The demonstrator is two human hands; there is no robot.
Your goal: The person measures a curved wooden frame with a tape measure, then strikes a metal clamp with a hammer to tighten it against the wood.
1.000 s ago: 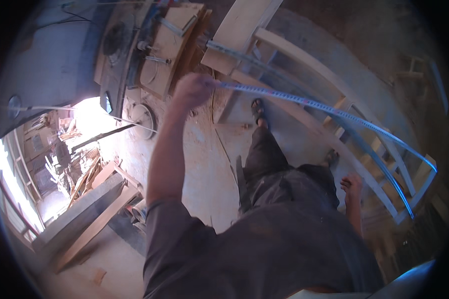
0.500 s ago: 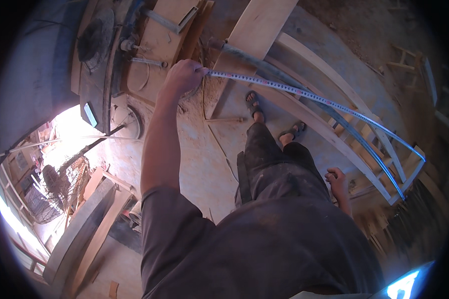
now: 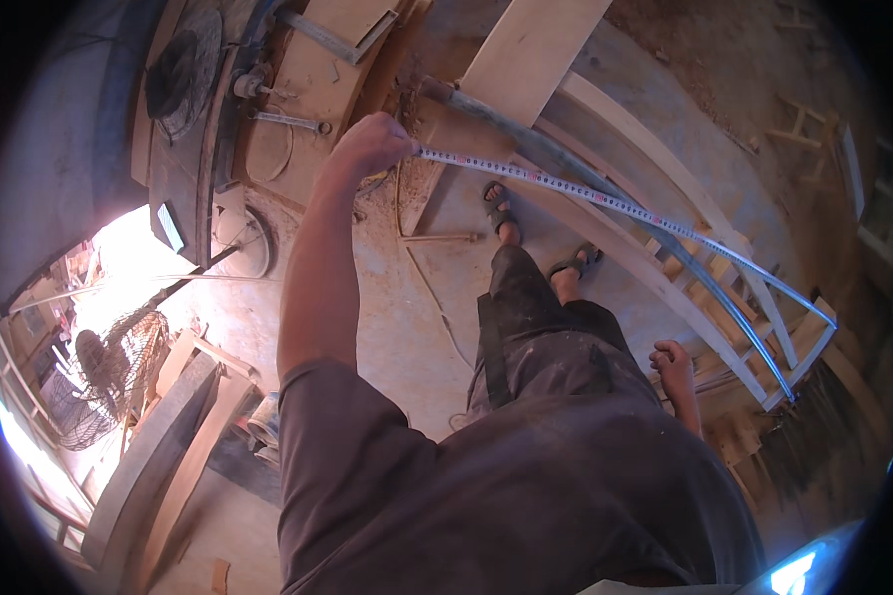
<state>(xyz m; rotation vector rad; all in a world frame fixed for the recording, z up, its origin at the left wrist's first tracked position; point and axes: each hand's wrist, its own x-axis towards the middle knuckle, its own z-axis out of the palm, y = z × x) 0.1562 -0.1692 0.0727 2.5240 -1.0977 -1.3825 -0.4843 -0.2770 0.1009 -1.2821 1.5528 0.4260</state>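
A measuring tape (image 3: pixel 566 187), its white blade printed with dark marks, stretches from upper centre to the right side of the view, slanting down toward its far end. The person's left hand (image 3: pixel 375 147), raised at the end of an outstretched arm, is clenched on its near end. The far end reaches the corner of a pale wooden frame (image 3: pixel 814 347); how it is fixed there is too small to tell. Along the way the blade passes above a long wooden plank (image 3: pixel 655 278) and across the line of a blue-grey bar (image 3: pixel 511 127); whether it touches either is unclear.

The right hand (image 3: pixel 674 365) hangs low beside the person's hip, fingers partly curled; I cannot tell whether it holds anything.

Beyond the bar lie a curved wooden rail (image 3: pixel 645 149) and a wide pale board (image 3: pixel 536 59). Below the blade, the person stands in dark sandals (image 3: pixel 499 206) on a dusty floor (image 3: pixel 397 327), wearing dark trousers and a dark short-sleeved shirt.

Up and to the left of the raised hand, a metal wrench (image 3: pixel 290 121) rests on a wooden bench (image 3: pixel 313 84). Farther left, near bright light, stands a wire-mesh cage (image 3: pixel 124 362). At lower left, two thick timbers (image 3: pixel 154 456) lean side by side.
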